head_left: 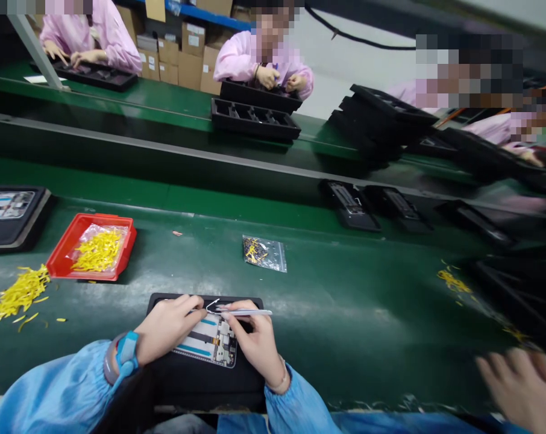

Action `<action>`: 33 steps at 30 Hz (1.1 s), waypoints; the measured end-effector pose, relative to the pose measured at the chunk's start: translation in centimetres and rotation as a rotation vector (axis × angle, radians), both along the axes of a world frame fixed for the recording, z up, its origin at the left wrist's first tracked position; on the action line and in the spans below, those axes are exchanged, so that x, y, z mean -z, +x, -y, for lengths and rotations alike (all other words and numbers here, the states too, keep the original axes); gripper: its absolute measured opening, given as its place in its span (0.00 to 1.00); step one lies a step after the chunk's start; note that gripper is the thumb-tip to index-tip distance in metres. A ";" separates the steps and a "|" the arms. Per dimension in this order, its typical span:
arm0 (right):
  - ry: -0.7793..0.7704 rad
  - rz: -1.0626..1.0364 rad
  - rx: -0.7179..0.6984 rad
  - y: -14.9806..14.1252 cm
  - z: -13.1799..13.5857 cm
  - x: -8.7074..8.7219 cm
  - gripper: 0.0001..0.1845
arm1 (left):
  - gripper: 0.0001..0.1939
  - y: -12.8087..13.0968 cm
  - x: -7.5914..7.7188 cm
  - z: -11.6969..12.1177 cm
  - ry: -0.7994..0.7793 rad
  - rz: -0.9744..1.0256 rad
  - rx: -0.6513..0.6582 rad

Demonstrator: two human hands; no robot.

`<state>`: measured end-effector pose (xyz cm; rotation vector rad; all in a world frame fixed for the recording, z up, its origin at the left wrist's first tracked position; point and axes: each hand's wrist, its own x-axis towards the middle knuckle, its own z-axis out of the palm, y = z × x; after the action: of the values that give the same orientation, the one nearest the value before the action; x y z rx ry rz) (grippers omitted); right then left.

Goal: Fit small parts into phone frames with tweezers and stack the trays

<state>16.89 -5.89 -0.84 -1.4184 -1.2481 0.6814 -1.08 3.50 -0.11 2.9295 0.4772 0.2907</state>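
Observation:
An opened phone, with blue strips and a bare circuit board at its right end, lies on a black foam tray in front of me. My left hand, a blue strap at its wrist, lies over the phone's upper left part. Its fingers are bent together at the upper edge; whatever is between the fingertips is hidden. My right hand grips light-coloured tweezers, their tips pointing left toward the left fingertips. A thin, bent white strip shows just above the tips.
A red bin and a loose pile of yellow strips are at left. A zip bag lies ahead. Another person's hand is at lower right. Black trays line the far side; co-workers in pink sit beyond.

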 end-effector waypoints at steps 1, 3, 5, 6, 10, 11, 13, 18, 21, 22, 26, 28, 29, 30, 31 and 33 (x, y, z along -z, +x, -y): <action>0.008 0.030 -0.005 0.0 0.0 0.0 0.03 | 0.10 0.0 0.0 0.0 0.008 0.000 0.004; 0.027 0.095 -0.024 -0.1 -0.1 -0.2 0.04 | 0.10 0.0 0.1 0.1 0.027 0.000 0.014; 0.044 0.141 -0.048 -0.3 -0.2 -0.3 0.05 | 0.10 -0.1 0.2 0.1 0.043 0.010 0.026; 0.052 0.152 -0.054 -0.3 -0.2 -0.4 0.05 | 0.10 -0.1 0.1 0.1 0.049 0.017 0.032; 0.082 0.149 0.025 -0.4 0.1 -0.4 0.04 | 0.09 0.1 0.0 0.0 0.069 0.025 0.060; 0.102 0.131 0.070 -0.4 0.2 -0.4 0.04 | 0.08 0.2 0.0 -0.1 0.068 0.025 0.063; 0.138 0.095 0.146 -0.4 0.3 -0.3 0.03 | 0.07 0.4 -0.1 -0.1 0.057 0.028 0.068; 0.070 0.132 0.060 -0.3 0.2 -0.1 0.03 | 0.07 0.4 -0.3 -0.1 0.045 -0.031 0.079; 0.029 0.131 0.009 -0.4 0.0 0.0 0.04 | 0.07 0.1 -0.2 -0.1 0.053 -0.049 0.072; 0.028 0.124 0.005 -0.4 0.0 0.0 0.04 | 0.07 0.0 -0.2 -0.1 0.055 -0.042 0.075; 0.038 0.104 0.001 -0.4 0.1 0.1 0.03 | 0.08 -0.3 0.0 0.0 0.080 -0.031 0.087; 0.038 0.095 -0.001 -0.4 0.0 0.1 0.03 | 0.09 -0.2 -0.1 0.1 0.098 -0.062 0.093; 0.039 0.091 -0.001 -0.4 0.0 0.1 0.03 | 0.09 -0.2 -0.2 0.1 0.104 -0.084 0.094; 0.041 0.085 -0.001 -0.3 0.0 0.0 0.03 | 0.10 -0.1 -0.3 0.1 0.104 -0.104 0.096; 0.041 0.082 -0.001 -0.3 0.0 0.0 0.03 | 0.10 -0.1 -0.5 0.1 0.100 -0.125 0.096; 0.036 0.078 -0.003 -0.3 -0.1 0.0 0.03 | 0.11 0.0 -0.7 0.1 0.083 -0.167 0.093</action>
<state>16.62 -5.82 -0.84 -1.4249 -1.3169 0.6080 -1.08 3.38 0.55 3.0607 0.3567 0.0555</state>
